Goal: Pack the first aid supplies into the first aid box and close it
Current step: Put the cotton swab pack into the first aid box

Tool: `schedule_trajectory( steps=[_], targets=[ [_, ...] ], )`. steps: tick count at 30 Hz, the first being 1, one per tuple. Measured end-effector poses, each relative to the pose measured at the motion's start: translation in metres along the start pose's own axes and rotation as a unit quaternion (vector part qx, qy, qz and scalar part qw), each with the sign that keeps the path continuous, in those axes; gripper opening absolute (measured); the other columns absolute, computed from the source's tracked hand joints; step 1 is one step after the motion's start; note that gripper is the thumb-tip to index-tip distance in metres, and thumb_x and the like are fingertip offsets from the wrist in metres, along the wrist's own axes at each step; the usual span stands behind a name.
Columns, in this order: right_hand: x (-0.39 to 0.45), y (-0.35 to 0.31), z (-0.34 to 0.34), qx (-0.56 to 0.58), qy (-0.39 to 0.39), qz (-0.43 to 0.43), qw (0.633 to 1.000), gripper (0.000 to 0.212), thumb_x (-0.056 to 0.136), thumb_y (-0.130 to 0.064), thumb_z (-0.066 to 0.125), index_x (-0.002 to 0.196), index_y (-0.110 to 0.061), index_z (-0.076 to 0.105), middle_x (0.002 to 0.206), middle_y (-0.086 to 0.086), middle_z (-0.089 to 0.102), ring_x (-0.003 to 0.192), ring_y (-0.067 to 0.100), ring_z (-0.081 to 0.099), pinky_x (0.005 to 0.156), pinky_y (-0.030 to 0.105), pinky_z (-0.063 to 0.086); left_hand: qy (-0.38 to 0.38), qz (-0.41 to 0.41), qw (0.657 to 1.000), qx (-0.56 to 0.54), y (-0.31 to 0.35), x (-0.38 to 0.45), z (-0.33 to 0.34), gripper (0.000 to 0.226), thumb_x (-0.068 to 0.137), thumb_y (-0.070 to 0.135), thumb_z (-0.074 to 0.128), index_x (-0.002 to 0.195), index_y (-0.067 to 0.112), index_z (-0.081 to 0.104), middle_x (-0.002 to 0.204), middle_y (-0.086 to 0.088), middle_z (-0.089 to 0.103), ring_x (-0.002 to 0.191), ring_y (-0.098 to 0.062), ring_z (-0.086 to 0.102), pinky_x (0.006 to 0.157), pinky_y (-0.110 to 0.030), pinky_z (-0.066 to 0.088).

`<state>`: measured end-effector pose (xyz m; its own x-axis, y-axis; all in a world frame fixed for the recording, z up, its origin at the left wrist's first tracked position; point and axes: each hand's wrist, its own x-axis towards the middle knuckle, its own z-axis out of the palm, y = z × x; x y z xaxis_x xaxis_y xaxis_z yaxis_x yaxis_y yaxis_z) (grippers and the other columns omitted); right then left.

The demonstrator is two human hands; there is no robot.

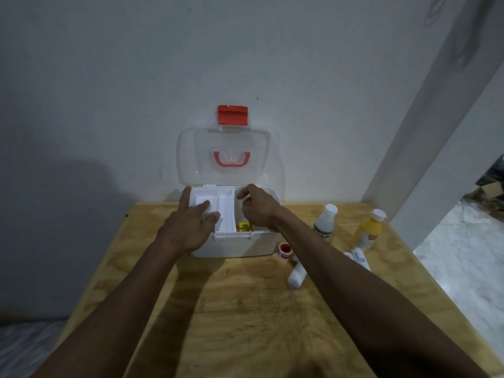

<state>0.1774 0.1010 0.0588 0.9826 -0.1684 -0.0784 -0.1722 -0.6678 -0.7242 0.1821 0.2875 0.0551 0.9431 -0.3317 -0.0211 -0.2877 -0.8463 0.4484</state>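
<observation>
- Left fingers (pixel 207 207) spread open, lying flat on the white tray (pixel 225 211) inside the box (pixel 237 245); the thumb reaches to the tray's far left corner.
- Left hand (pixel 188 227) covers the box's left side.
- The box sits at the table's (pixel 245 309) far edge against the wall, long axis left to right, clear lid (pixel 226 159) upright, red latch (pixel 232 115) on top.
- A small yellow pack (pixel 243 226) lies in the box beside the tray.
- Right hand (pixel 257 207) hovers over the right compartment, fingers (pixel 244 193) curled; whether they pinch anything I cannot tell.
- Right of the box: tape roll (pixel 284 250), gauze roll (pixel 296 275), white bottle (pixel 324 222), another roll (pixel 360 258), yellow bottle (pixel 368 230), both bottles upright.
</observation>
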Motion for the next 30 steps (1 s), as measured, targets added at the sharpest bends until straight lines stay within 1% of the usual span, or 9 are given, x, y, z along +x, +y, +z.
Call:
schedule_trajectory(
  steps=[2, 4, 6, 7, 9, 12, 17, 24, 30],
  targets=[
    [0.0007, -0.0005, 0.0022, 0.013, 0.010, 0.005, 1.000, 0.034, 0.087, -0.004, 0.051, 0.116, -0.022, 0.054, 0.102, 0.003, 0.062, 0.094, 0.022, 0.061, 0.071, 0.029, 0.052, -0.002, 0.001, 1.000, 0.002, -0.0013, 0.0003, 0.0000, 0.058, 0.099, 0.051, 0.032, 0.149, 0.021, 0.036, 0.164, -0.002, -0.011, 0.146, -0.034, 0.023, 0.113, -0.047, 0.030],
    [0.0007, -0.0005, 0.0019, 0.027, 0.032, 0.014, 0.999, 0.031, 0.087, -0.005, 0.051, 0.111, -0.024, 0.056, 0.103, 0.004, 0.062, 0.086, 0.020, 0.061, 0.057, 0.024, 0.046, -0.004, 0.003, 1.000, 0.001, -0.0023, 0.0009, 0.0004, 0.059, 0.099, 0.052, 0.031, 0.149, 0.021, 0.036, 0.164, -0.002, -0.011, 0.146, -0.034, 0.024, 0.112, -0.046, 0.031],
    [0.0012, -0.0005, 0.0014, 0.047, 0.039, 0.027, 0.998, 0.029, 0.086, -0.007, 0.051, 0.108, -0.026, 0.057, 0.106, 0.008, 0.062, 0.078, 0.020, 0.059, 0.050, 0.027, 0.047, -0.002, 0.006, 1.000, 0.004, -0.0030, 0.0012, 0.0006, 0.059, 0.099, 0.052, 0.031, 0.149, 0.021, 0.037, 0.164, -0.002, -0.011, 0.146, -0.034, 0.025, 0.112, -0.046, 0.031],
    [0.0010, -0.0011, 0.0008, 0.052, 0.032, 0.035, 0.998, 0.030, 0.086, -0.007, 0.049, 0.109, -0.025, 0.056, 0.107, 0.008, 0.061, 0.076, 0.019, 0.057, 0.052, 0.033, 0.053, -0.002, 0.006, 1.000, 0.005, -0.0029, 0.0012, 0.0006, 0.058, 0.099, 0.052, 0.031, 0.148, 0.021, 0.037, 0.164, -0.002, -0.011, 0.146, -0.034, 0.025, 0.112, -0.046, 0.031],
    [0.0006, -0.0021, -0.0005, 0.061, 0.012, 0.050, 0.997, 0.033, 0.088, -0.006, 0.048, 0.116, -0.023, 0.055, 0.107, 0.009, 0.057, 0.079, 0.020, 0.057, 0.066, 0.042, 0.059, -0.002, 0.006, 1.000, 0.005, -0.0028, 0.0014, 0.0011, 0.058, 0.099, 0.051, 0.031, 0.148, 0.021, 0.038, 0.164, -0.003, -0.011, 0.145, -0.034, 0.026, 0.112, -0.046, 0.031],
    [-0.0003, -0.0033, -0.0005, 0.077, 0.020, 0.058, 0.995, 0.037, 0.087, -0.004, 0.051, 0.119, -0.023, 0.056, 0.111, 0.008, 0.057, 0.088, 0.023, 0.060, 0.067, 0.041, 0.062, 0.001, 0.004, 1.000, 0.003, -0.0027, 0.0019, 0.0016, 0.058, 0.099, 0.052, 0.032, 0.149, 0.022, 0.037, 0.164, -0.002, -0.011, 0.146, -0.034, 0.025, 0.112, -0.046, 0.031],
    [-0.0013, -0.0050, 0.0009, 0.101, 0.017, 0.055, 0.993, 0.030, 0.093, -0.015, 0.053, 0.121, -0.024, 0.052, 0.111, 0.010, 0.059, 0.096, 0.026, 0.063, 0.070, 0.043, 0.062, 0.005, 0.003, 1.000, 0.000, -0.0006, 0.0006, 0.0013, 0.057, 0.099, 0.051, 0.032, 0.149, 0.021, 0.037, 0.164, -0.002, -0.010, 0.146, -0.033, 0.024, 0.113, -0.046, 0.030],
    [-0.0044, -0.0054, 0.0016, 0.116, 0.002, 0.004, 0.993, 0.031, 0.102, -0.032, 0.046, 0.129, -0.017, 0.047, 0.125, 0.008, 0.054, 0.108, 0.025, 0.059, 0.062, 0.024, 0.050, 0.002, 0.001, 1.000, 0.005, -0.0013, 0.0015, 0.0019, 0.057, 0.099, 0.050, 0.032, 0.148, 0.022, 0.037, 0.164, -0.002, -0.010, 0.146, -0.034, 0.025, 0.113, -0.047, 0.031],
    [0.0016, -0.0040, 0.0061, 0.107, -0.035, -0.019, 0.993, 0.036, 0.103, -0.034, 0.040, 0.134, -0.022, 0.027, 0.123, 0.016, 0.055, 0.109, 0.031, 0.060, 0.075, 0.032, 0.053, 0.002, -0.001, 1.000, 0.008, -0.0011, 0.0025, 0.0026, 0.057, 0.099, 0.051, 0.032, 0.149, 0.022, 0.036, 0.164, -0.002, -0.011, 0.147, -0.034, 0.023, 0.113, -0.047, 0.030]
  ],
)
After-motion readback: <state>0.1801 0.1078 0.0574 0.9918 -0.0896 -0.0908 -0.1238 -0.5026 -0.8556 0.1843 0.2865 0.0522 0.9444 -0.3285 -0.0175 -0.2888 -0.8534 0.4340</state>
